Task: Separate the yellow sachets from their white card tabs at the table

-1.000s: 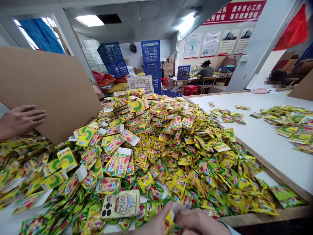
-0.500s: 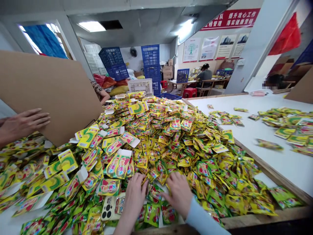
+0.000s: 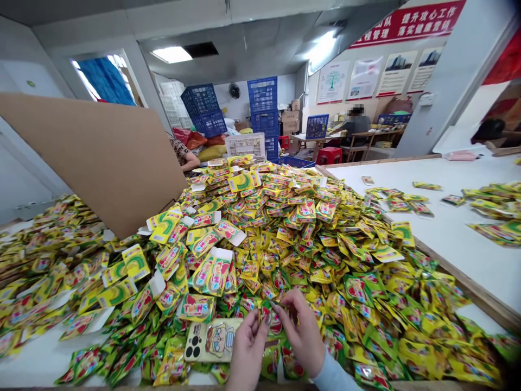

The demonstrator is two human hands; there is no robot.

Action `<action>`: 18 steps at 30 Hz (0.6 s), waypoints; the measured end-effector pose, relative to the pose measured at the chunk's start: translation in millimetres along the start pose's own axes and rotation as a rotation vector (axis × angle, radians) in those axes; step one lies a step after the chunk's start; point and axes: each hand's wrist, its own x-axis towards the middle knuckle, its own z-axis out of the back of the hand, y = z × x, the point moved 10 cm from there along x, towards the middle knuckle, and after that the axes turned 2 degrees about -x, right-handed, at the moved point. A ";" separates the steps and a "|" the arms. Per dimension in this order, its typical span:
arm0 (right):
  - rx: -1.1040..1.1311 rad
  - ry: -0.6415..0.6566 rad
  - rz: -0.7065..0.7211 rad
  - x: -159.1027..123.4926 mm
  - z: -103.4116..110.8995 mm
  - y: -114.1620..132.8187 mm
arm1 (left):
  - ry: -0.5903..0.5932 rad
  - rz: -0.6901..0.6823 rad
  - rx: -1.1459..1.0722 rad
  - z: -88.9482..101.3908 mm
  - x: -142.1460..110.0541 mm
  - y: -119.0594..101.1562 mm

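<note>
My left hand is closed in a pinch on a small shiny green and red sachet. Close beside it, the thumb and fingers of my right hand pinch the same sachet from the other side. Both hands hover low over a big heap of yellow and green sachets. A phone in a cartoon case lies just left of my left hand, partly covered by it. Small yellow printed cartons, some with open white flaps, lie behind the phone and up the left of the heap.
A big cardboard sheet leans upright at the left. Along the right runs a wooden table edge, and more packs lie on the white surface beyond. Blue crates are stacked behind. One person sits at a far table.
My hands have come closer together, pinching a sachet between them. Another person's hand on the cardboard is out of view. The scene has shifted rightward in the picture.
</note>
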 end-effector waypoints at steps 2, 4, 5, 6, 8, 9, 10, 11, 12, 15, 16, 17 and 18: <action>0.250 -0.017 -0.135 -2.7 -0.9 -12.5 | 0.019 -0.069 0.046 -9.0 -2.9 -14.1; 0.554 0.117 -0.332 -7.1 -17.7 -28.4 | 0.008 -0.173 0.207 -6.6 0.1 -36.3; 0.655 0.190 -0.412 -9.8 -25.1 -33.4 | -0.019 -0.225 0.284 0.4 4.6 -48.5; 0.716 0.229 -0.467 -11.4 -27.7 -37.7 | -0.066 -0.273 0.362 11.6 11.2 -60.8; 0.747 0.196 -0.517 -10.3 -19.3 -47.4 | -0.210 -0.345 0.512 44.3 29.4 -83.3; 0.746 0.159 -0.525 -9.1 -12.2 -52.2 | -0.301 -0.360 0.575 63.7 39.4 -92.3; 0.747 0.136 -0.533 -8.4 -6.2 -56.2 | -0.373 -0.365 0.630 81.1 49.4 -99.4; 0.751 0.122 -0.546 -8.3 -1.1 -59.9 | -0.411 -0.366 0.675 94.2 59.0 -104.6; 0.757 0.111 -0.556 -8.4 3.7 -62.6 | -0.424 -0.368 0.713 102.9 67.1 -108.3; 0.788 0.091 -0.553 -7.5 17.1 -62.4 | -0.352 -0.384 0.774 102.1 75.3 -112.9; 0.800 0.086 -0.535 -6.1 21.7 -58.4 | -0.313 -0.396 0.774 94.5 71.3 -113.0; 0.810 0.083 -0.506 -4.0 26.3 -52.0 | -0.272 -0.413 0.772 83.9 64.2 -112.8; 0.815 0.081 -0.466 -1.3 31.1 -43.2 | -0.206 -0.413 0.747 70.2 55.8 -109.9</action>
